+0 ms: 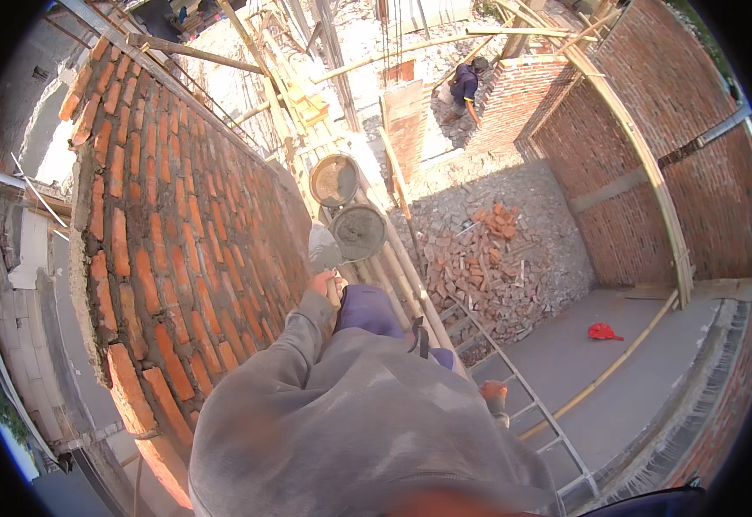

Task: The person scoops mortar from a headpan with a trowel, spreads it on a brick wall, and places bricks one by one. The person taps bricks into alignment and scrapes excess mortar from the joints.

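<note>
My left hand [322,283] is closed round the handle of a trowel [324,247]. The trowel's grey blade points away from me, beside a round bucket [384,233] of wet grey mortar [358,233]. Just beyond it stands a second bucket [311,183], with paler brownish contents. A red brick wall [182,233] with grey joints rises along my left side. My right hand [494,393] hangs low at my right side, above a metal ladder in the picture. Its fingers look curled in; whatever they may hold is hidden.
Bamboo poles [403,289] form the narrow scaffold under me. Down to the right are the ladder [527,392], a pile of broken bricks [488,258] and a red object [602,332] on a grey floor. Another person [465,86] bends beside a far brick wall [522,90].
</note>
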Demonstrator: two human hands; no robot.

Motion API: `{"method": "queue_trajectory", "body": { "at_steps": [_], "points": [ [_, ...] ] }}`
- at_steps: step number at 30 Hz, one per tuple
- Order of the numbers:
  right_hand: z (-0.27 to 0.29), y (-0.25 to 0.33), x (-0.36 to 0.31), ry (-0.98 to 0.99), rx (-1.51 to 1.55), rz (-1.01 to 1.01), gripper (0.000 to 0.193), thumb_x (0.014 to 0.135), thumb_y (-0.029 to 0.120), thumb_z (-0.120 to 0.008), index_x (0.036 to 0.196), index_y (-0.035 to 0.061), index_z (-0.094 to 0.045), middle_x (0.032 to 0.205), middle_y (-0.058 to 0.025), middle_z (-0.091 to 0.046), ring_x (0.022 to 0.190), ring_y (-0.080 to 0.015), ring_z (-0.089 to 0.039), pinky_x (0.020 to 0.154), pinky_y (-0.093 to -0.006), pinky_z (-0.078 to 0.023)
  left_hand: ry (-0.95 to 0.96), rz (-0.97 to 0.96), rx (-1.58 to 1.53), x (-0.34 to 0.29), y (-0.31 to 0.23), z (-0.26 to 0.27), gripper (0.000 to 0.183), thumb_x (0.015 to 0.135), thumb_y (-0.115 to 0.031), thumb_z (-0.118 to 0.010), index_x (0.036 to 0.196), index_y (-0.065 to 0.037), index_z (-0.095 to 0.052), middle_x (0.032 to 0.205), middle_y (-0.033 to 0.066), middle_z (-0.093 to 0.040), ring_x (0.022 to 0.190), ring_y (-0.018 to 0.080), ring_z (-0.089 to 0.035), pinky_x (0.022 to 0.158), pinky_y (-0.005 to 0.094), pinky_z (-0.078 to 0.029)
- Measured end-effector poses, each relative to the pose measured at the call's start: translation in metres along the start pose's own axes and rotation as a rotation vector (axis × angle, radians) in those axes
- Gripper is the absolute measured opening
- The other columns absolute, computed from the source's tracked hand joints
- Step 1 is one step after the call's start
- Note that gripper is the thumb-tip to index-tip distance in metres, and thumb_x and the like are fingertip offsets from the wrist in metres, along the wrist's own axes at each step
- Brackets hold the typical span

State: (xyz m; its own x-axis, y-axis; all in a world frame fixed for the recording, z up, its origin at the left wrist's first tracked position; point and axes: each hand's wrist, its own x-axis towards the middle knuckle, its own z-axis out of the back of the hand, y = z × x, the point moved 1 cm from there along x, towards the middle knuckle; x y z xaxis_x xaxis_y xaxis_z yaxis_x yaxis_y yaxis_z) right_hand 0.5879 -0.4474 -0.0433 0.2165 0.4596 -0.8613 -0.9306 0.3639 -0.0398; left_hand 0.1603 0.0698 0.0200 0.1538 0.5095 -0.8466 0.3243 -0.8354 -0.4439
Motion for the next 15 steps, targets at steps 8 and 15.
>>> {"method": "queue_trajectory", "body": {
  "at_steps": [8, 15],
  "points": [
    [0.023, 0.030, 0.077, -0.406, 1.601, -0.235, 0.036, 0.094, 0.027, -0.068, 0.124, 0.0082, -0.077, 0.094, -0.0212, -0.079, 0.082, -0.0328, -0.079, 0.070, -0.0488, -0.064, -0.130, 0.047, 0.144, 0.012, 0.016, 0.066, 0.022, 0.097, -0.022, -0.076, 0.108, -0.006, -0.066, 0.082, 0.0110, -0.068, 0.061, 0.0249, -0.064, 0.051, 0.0420, -0.056],
    [0.081, 0.127, 0.048, -0.397, 1.480, -0.423, 0.033, 0.093, 0.028, -0.065, 0.106, 0.0028, -0.082, 0.078, -0.0146, -0.080, 0.069, -0.0254, -0.080, 0.071, -0.0407, -0.066, -0.181, 0.254, 0.663, 0.072, -0.035, 0.091, 0.016, 0.101, -0.016, -0.069, 0.095, -0.002, -0.065, 0.070, 0.0149, -0.069, 0.048, 0.0281, -0.061, 0.044, 0.0443, -0.050]
  ]
}}
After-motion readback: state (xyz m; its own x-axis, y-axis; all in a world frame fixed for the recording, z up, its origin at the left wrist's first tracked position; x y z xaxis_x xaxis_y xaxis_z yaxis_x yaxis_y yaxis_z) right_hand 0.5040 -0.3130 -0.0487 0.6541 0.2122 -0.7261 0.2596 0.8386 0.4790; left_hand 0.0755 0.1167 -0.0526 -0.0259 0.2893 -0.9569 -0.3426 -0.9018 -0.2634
